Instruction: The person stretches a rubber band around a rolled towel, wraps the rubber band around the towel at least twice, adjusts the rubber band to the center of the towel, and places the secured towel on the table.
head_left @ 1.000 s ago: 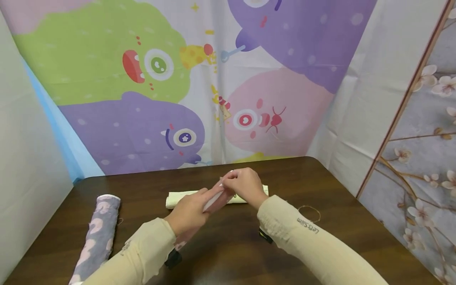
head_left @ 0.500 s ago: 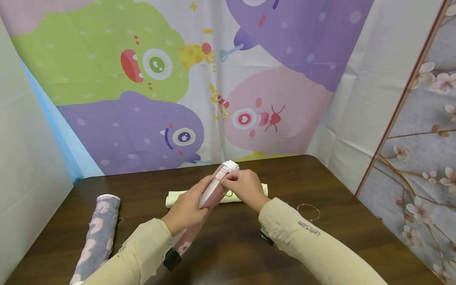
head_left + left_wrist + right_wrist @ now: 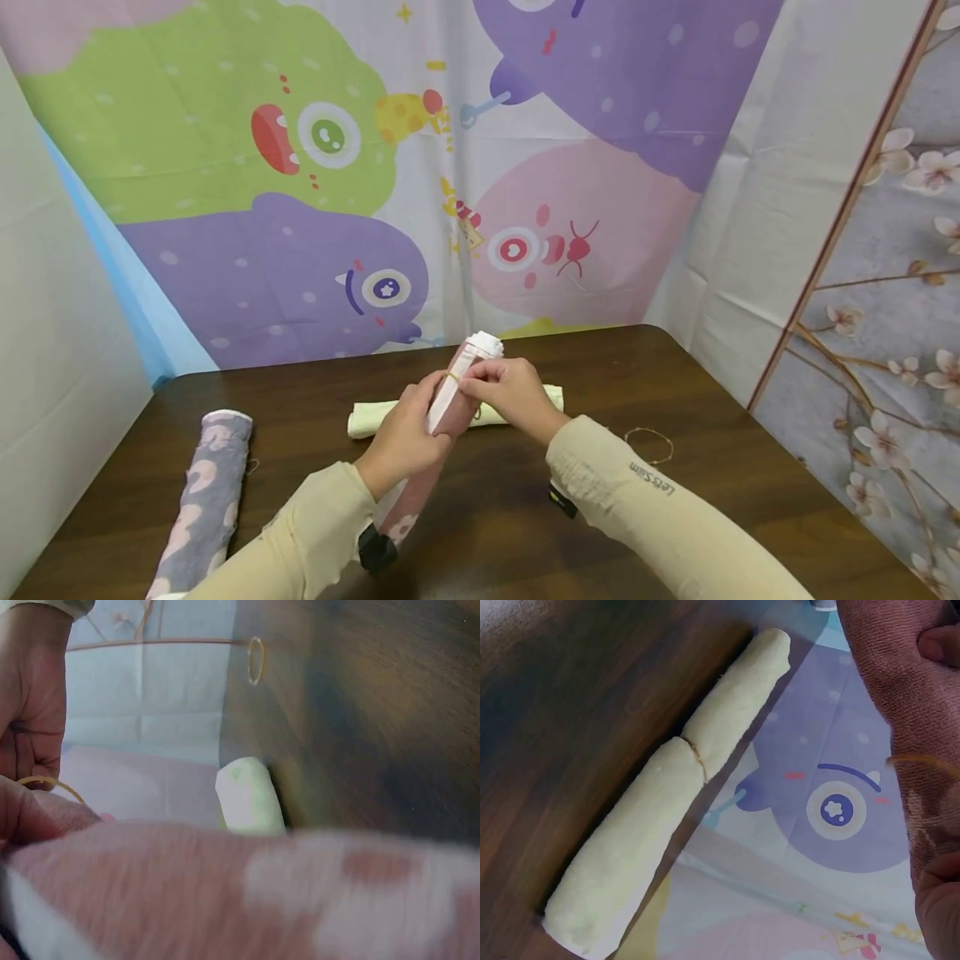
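My left hand grips a rolled pink towel around its middle, holding it tilted above the table. Close to the roll's white upper end, a thin yellow rubber band goes around the towel. The fingertips of my right hand pinch at this band against the towel's side. In the right wrist view the band stands slightly off the pink cloth. Behind the hands lies a rolled cream towel, with a band cinched around its middle.
A rolled grey towel with pink patches lies on the left of the dark wooden table. A loose rubber band lies on the right. A patterned curtain hangs behind the table.
My right hand has moved from the towel's tip a little down its side, baring the white end and bringing the band onto the roll. My left hand still grips the towel.
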